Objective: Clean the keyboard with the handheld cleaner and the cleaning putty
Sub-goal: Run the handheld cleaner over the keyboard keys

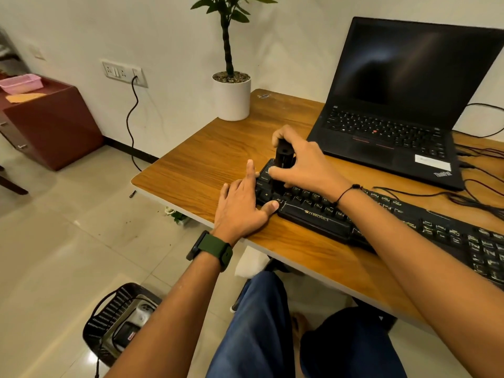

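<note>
A black keyboard [387,214] lies slantwise across the wooden desk [207,159]. My right hand [302,159] grips a black cylindrical handheld cleaner [283,156], which stands upright on the keys at the keyboard's left end. My left hand [242,205] rests flat on the desk against that same left end, fingers straight and thumb on the keyboard's front corner. No cleaning putty is in view.
An open black laptop [395,110] sits behind the keyboard, with cables [480,197] trailing at the right. A potted plant in a white pot [231,96] stands at the desk's back corner. A black basket [120,320] is on the floor at the left.
</note>
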